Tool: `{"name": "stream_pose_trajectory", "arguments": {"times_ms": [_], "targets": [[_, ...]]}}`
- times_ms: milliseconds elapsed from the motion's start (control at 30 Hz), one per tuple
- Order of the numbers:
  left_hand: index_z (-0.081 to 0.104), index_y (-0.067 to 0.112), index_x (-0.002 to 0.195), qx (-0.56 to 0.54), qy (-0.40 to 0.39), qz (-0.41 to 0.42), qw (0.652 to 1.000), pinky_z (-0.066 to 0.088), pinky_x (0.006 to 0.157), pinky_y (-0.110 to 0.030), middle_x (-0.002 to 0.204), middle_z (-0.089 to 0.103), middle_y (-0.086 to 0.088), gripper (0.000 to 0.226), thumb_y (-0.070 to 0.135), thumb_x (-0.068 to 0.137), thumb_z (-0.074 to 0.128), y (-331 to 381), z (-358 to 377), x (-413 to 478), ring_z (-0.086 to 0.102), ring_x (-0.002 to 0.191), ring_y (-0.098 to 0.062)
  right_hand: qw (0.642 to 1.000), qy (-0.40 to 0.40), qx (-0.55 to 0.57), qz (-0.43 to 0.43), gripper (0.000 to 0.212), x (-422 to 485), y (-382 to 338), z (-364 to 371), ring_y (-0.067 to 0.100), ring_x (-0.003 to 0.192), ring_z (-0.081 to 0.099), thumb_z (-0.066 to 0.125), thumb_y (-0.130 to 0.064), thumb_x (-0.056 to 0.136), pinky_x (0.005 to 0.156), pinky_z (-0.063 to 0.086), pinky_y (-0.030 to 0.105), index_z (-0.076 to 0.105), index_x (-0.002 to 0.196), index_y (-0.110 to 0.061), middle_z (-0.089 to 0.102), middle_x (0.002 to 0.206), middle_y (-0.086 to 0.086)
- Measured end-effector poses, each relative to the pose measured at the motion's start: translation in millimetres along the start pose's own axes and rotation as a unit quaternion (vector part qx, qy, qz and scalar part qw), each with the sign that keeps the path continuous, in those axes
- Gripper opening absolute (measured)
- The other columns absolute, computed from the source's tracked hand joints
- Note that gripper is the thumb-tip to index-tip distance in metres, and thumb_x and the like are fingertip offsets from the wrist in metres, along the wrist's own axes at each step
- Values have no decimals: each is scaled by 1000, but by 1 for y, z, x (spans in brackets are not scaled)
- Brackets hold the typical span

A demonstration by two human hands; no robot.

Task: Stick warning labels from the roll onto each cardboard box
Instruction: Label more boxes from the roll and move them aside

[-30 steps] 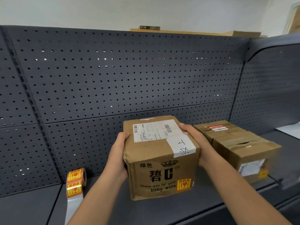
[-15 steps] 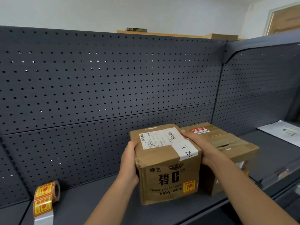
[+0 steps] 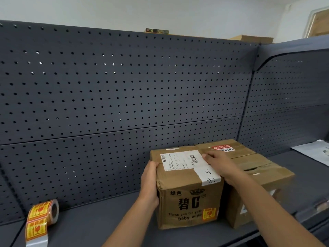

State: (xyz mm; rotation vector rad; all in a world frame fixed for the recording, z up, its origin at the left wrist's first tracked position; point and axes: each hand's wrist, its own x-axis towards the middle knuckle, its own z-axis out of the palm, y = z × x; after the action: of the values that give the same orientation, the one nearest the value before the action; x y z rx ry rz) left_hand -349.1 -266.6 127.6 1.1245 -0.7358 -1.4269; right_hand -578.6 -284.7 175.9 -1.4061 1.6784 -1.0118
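A brown cardboard box [image 3: 190, 198] printed "baby wipe" stands on the dark shelf [image 3: 99, 221]. It carries a white shipping label on top and an orange warning label [image 3: 209, 213] on its front lower right. My left hand [image 3: 150, 182] grips its left side. My right hand [image 3: 219, 164] lies on its top right edge. It touches a second cardboard box [image 3: 256, 177] on its right. The roll of orange warning labels [image 3: 42, 213] stands at the far left of the shelf, its strip hanging over the front.
A dark pegboard wall [image 3: 124, 90] backs the shelf. A white sheet [image 3: 315, 150] lies on the adjoining shelf at the far right. Cardboard and a small flat item [image 3: 157, 31] rest on top of the pegboard unit.
Both hands have carried the baby wipe box to the right and set it down against the second box. The view has swung right, so the label roll sits further left.
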Motion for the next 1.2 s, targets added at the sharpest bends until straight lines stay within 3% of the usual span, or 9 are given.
{"name": "stream_pose_trajectory", "arguments": {"times_ms": [167,233,400,567,667,800,900,1067,1200], "targets": [[74,18,116,12,1,14,1000,55,102,-56,113,79,-9,35,41,95,57,-3,2,7,72,112,-34,993,61,-59,-76,23,6,3,3,13,70,61,59,-15,105,56,45,22,73,123,-11,71,93,-4],[74,18,116,14,3,18,1000,55,102,-56,113,79,-9,34,39,96,56,-4,2,9,72,111,-33,985,83,-109,-102,24,8,5,4,11,81,64,62,-17,104,62,46,23,74,123,-12,74,105,-1],[74,18,111,17,18,31,999,53,101,-56,112,78,-11,29,33,99,52,-11,1,11,70,114,-36,965,119,-188,-141,20,7,10,6,22,95,67,65,-20,101,85,57,41,78,115,-13,77,107,4],[73,20,112,21,10,51,998,54,101,-58,111,78,-9,28,31,101,50,-14,4,8,71,112,-34,927,145,-301,-171,21,7,12,7,17,81,62,62,-22,103,65,49,33,80,95,-14,73,85,0],[71,24,118,33,5,65,997,59,95,-50,109,79,-2,27,32,103,50,-14,6,4,73,109,-27,913,140,-350,-155,24,16,12,11,21,94,57,55,-24,106,68,39,32,75,95,-17,68,97,6],[63,24,131,71,0,76,995,60,80,-31,110,78,2,30,31,103,52,-8,3,3,74,100,-15,911,134,-368,-132,33,25,12,15,19,83,54,51,-24,106,56,31,26,54,74,-23,61,98,11],[52,21,142,149,10,99,984,55,82,-27,117,69,7,42,34,102,56,2,-4,2,68,104,-9,908,141,-369,-138,34,25,12,16,18,81,55,52,-23,106,58,34,27,52,71,-24,62,94,8],[61,28,128,335,31,175,925,53,85,-30,117,67,10,30,42,104,49,20,-23,0,62,101,-4,900,162,-359,-184,26,12,3,15,14,76,55,56,-17,100,62,42,28,61,74,-20,59,79,-3],[66,31,120,527,71,300,792,54,81,-34,118,63,13,26,42,104,48,40,-48,-6,62,96,-6,891,162,-350,-240,17,-11,-16,20,19,96,55,55,-22,100,79,49,33,70,104,-16,66,101,-1]]}}
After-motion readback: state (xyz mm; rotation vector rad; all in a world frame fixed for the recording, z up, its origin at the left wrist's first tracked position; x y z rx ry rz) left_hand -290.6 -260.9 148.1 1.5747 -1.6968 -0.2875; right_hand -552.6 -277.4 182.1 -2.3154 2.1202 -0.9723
